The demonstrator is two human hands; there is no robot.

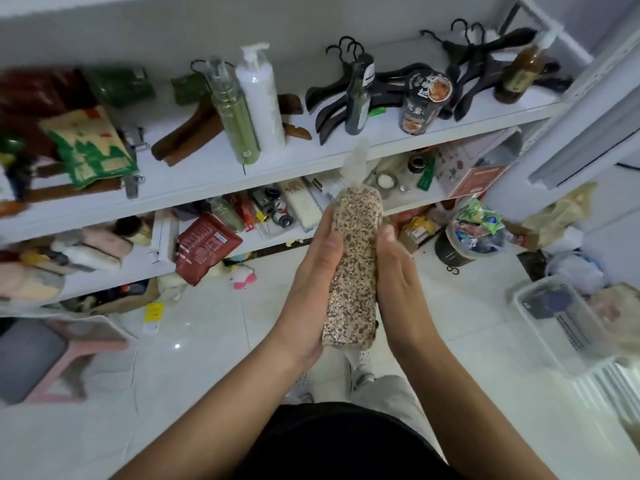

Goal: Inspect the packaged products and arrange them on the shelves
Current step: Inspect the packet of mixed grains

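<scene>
While left hand (317,285) and right hand (398,285) grip it, clear bag (353,271) of mixed grains, upright.

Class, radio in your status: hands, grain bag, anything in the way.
Left hand, right hand grip grain bag upright between them. Bag off the shelves. Top shelf crowded: white bottle, hangers.

A long clear bag of mixed grains (353,265), speckled brown and cream, is standing upright between the left hand (311,282) and the right hand (398,282), both gripping its sides. Its twisted, empty top is sticking up above the thumbs.
</scene>
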